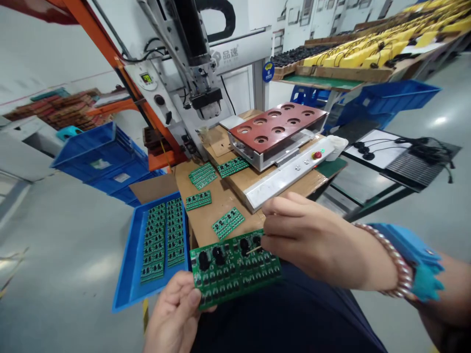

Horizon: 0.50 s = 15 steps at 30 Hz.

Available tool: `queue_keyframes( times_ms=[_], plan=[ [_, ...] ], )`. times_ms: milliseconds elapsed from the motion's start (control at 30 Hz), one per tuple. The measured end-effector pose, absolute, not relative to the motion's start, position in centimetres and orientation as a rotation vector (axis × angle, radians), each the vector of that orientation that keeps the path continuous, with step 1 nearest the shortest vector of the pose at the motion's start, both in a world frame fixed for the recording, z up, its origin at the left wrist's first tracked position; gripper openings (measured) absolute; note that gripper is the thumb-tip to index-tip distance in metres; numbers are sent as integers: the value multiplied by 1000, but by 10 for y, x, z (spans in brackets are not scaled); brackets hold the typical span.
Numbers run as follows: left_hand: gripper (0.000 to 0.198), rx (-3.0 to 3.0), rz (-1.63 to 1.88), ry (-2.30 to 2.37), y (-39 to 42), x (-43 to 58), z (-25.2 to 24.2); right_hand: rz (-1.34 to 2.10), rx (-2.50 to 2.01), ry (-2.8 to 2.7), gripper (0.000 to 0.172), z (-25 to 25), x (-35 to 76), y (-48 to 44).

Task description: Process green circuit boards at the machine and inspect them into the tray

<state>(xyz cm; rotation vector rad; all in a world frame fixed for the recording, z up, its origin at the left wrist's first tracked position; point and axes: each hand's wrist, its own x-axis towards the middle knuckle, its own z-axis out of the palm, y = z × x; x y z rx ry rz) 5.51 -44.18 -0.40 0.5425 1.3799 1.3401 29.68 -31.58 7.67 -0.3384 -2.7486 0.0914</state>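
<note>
My left hand (pixel 178 311) grips a green circuit board (pixel 235 274) by its left edge, thumb on top, above my lap. The board carries round black parts along its far side and rows of small dark components. Over its right end, my right hand (pixel 309 240) is closed in a pinch on a toothpick (pixel 254 249), whose tip points at a black part on the board. Whether the tip touches is hard to tell. Just beyond lie more circuit boards, one small board (pixel 228 223) nearest and another small board (pixel 198 200) to its left.
A blue tray (pixel 125 264) with rows of boards stands at left, stacked blue bins (pixel 99 157) behind it. Ahead is a machine with a red fixture plate (pixel 279 125) and a control bar (pixel 287 171). A rack (pixel 419 157) with black cables is at right.
</note>
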Motion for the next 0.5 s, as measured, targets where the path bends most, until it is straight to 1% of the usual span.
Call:
queue_keyframes(
  times_ms=[300,500],
  plan=[
    [20,542,1326,1384,-441,55,-5,78,-348,-2756,20,78,299,-317],
    [21,517,1380,1397,-441,56,-4,73,-375,-2756,24,78,301,-316]
  ],
)
